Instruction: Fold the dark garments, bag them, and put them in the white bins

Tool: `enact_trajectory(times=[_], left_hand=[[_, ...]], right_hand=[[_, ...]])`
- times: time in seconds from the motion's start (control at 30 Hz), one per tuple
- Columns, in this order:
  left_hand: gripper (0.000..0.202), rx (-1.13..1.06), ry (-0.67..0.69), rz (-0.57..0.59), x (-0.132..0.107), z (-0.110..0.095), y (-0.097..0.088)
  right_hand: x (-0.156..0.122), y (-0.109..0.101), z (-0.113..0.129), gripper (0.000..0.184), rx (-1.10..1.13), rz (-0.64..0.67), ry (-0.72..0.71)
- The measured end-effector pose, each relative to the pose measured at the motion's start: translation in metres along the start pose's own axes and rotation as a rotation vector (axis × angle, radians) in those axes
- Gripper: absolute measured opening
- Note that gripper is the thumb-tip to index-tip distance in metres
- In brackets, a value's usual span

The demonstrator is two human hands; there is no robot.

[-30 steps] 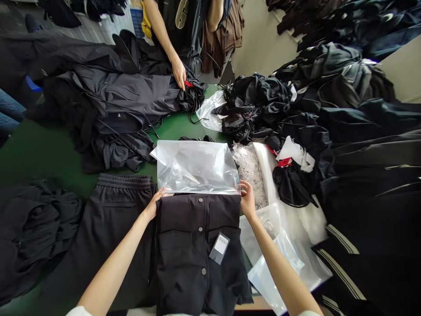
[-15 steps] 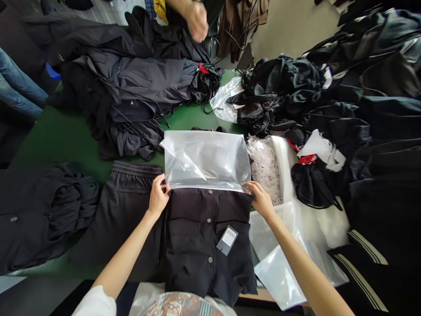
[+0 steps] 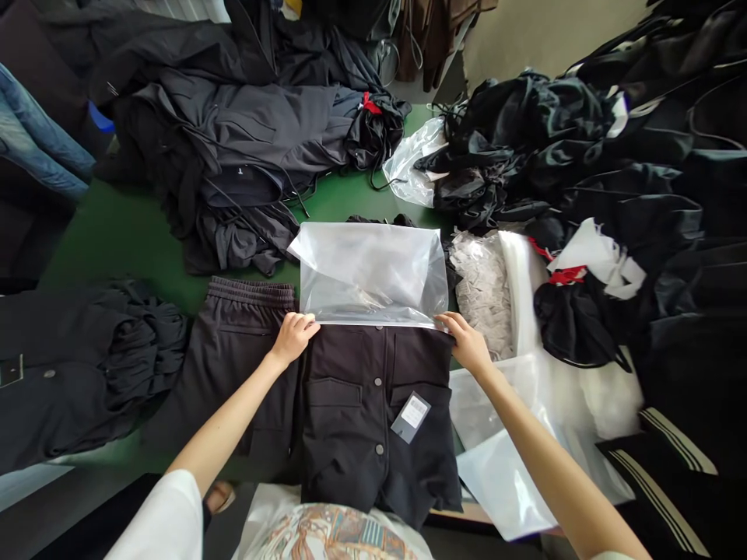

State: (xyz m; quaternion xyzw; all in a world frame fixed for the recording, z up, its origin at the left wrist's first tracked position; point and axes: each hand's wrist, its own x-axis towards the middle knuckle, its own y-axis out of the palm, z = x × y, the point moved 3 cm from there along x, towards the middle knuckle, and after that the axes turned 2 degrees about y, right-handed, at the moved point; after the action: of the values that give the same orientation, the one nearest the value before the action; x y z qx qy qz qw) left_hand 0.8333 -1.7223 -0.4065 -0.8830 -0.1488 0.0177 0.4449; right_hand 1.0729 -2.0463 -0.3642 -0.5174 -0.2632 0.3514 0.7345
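Note:
A folded black garment [image 3: 373, 404] with snap buttons and a grey hang tag [image 3: 411, 416] lies in front of me on the green table [image 3: 117, 241]. A clear plastic bag [image 3: 373, 272] lies just beyond it, its open edge meeting the garment's top. My left hand [image 3: 295, 336] pinches the bag's left corner at the garment's top left. My right hand [image 3: 464, 338] grips the bag's right corner at the garment's top right. Both hands are closed on the bag's mouth.
Dark trousers [image 3: 233, 365] lie left of the garment. Heaps of black clothing [image 3: 233, 155] cover the far left and the right side [image 3: 612, 155]. Spare clear bags [image 3: 513, 435] lie at my right, beside a packet of white pieces [image 3: 482, 288].
The view has tilted down and shifted; the other person's hand at the far pile has left the frame. My hands stay at the bag's corners, the left now gripping closer.

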Motion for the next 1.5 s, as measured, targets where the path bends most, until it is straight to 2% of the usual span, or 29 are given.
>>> enact_trajectory(times=[0.1, 0.2, 0.3, 0.4, 0.47, 0.53, 0.57, 0.63, 0.7, 0.73, 0.8, 0.87, 0.93, 1.0, 1.07, 1.13, 1.2, 1.27, 1.3, 1.33, 1.4, 1.43, 1.5], left_hand=[[0.029, -0.013, -0.090, 0.024, -0.014, -0.007, 0.013], [0.031, 0.013, -0.126, 0.087, -0.027, -0.010, 0.021], [0.034, 0.044, -0.062, 0.161, -0.030, -0.011, 0.020], [0.038, 0.109, 0.025, 0.193, -0.023, -0.022, 0.005], [0.039, 0.169, 0.050, 0.165, -0.017, -0.045, -0.011], [0.032, 0.191, 0.100, 0.141, -0.009, -0.086, -0.021], [0.028, 0.178, 0.147, 0.141, -0.005, -0.111, -0.021], [0.024, 0.109, 0.247, 0.155, 0.005, -0.161, -0.004], [0.030, 0.076, 0.353, 0.173, 0.017, -0.200, 0.032], [0.039, 0.104, 0.378, 0.167, 0.024, -0.212, 0.054], [0.051, 0.198, 0.371, 0.173, 0.038, -0.220, 0.096], [0.057, 0.269, 0.342, 0.193, 0.048, -0.215, 0.128], [0.059, 0.301, 0.298, 0.201, 0.054, -0.207, 0.144], [0.060, 0.314, 0.231, 0.194, 0.059, -0.202, 0.148], [0.059, 0.313, 0.170, 0.187, 0.062, -0.204, 0.142], [0.056, 0.289, 0.167, 0.196, 0.059, -0.211, 0.128], [0.047, 0.205, 0.261, 0.249, 0.048, -0.217, 0.106], [0.031, 0.061, 0.346, 0.298, 0.030, -0.211, 0.076], [0.025, 0.001, 0.334, 0.274, 0.022, -0.202, 0.059], [0.021, -0.022, 0.261, 0.194, 0.015, -0.187, 0.040], [0.013, 0.040, 0.018, -0.091, 0.003, -0.145, 0.004], [0.009, 0.067, -0.090, -0.207, -0.002, -0.123, -0.010], [0.015, 0.042, -0.204, -0.291, -0.009, -0.086, -0.026]], right_hand=[[-0.002, 0.001, -0.001, 0.038, 0.017, -0.050, 0.026], [-0.004, 0.003, -0.001, 0.035, 0.081, -0.072, 0.050], [-0.004, 0.005, -0.002, 0.034, 0.142, -0.057, 0.072], [-0.002, 0.006, -0.003, 0.036, 0.157, -0.042, 0.088], [-0.001, 0.007, -0.002, 0.039, 0.172, -0.033, 0.087], [-0.002, 0.008, 0.000, 0.042, 0.202, -0.033, 0.091], [-0.003, 0.009, 0.000, 0.042, 0.220, -0.041, 0.096], [-0.004, 0.010, 0.001, 0.043, 0.254, -0.067, 0.107], [-0.005, 0.012, 0.001, 0.042, 0.283, -0.109, 0.119], [-0.005, 0.013, 0.001, 0.042, 0.291, -0.133, 0.128], [-0.005, 0.014, -0.002, 0.041, 0.283, -0.167, 0.149], [-0.006, 0.017, -0.006, 0.037, 0.247, -0.172, 0.171], [-0.008, 0.021, -0.010, 0.030, 0.204, -0.163, 0.178], [-0.013, 0.026, -0.011, 0.026, 0.179, -0.163, 0.157], [-0.019, 0.031, -0.010, 0.023, 0.175, -0.166, 0.130], [-0.023, 0.037, -0.009, 0.019, 0.216, -0.176, 0.131], [-0.025, 0.044, -0.010, 0.014, 0.324, -0.204, 0.196], [-0.026, 0.050, -0.012, 0.016, 0.511, -0.258, 0.328], [-0.026, 0.054, -0.014, 0.022, 0.620, -0.289, 0.406], [-0.026, 0.058, -0.016, 0.028, 0.722, -0.319, 0.479], [-0.027, 0.064, -0.018, 0.033, 0.838, -0.346, 0.573], [-0.027, 0.066, -0.018, 0.030, 0.842, -0.341, 0.593], [-0.027, 0.068, -0.018, 0.025, 0.781, -0.316, 0.604]])
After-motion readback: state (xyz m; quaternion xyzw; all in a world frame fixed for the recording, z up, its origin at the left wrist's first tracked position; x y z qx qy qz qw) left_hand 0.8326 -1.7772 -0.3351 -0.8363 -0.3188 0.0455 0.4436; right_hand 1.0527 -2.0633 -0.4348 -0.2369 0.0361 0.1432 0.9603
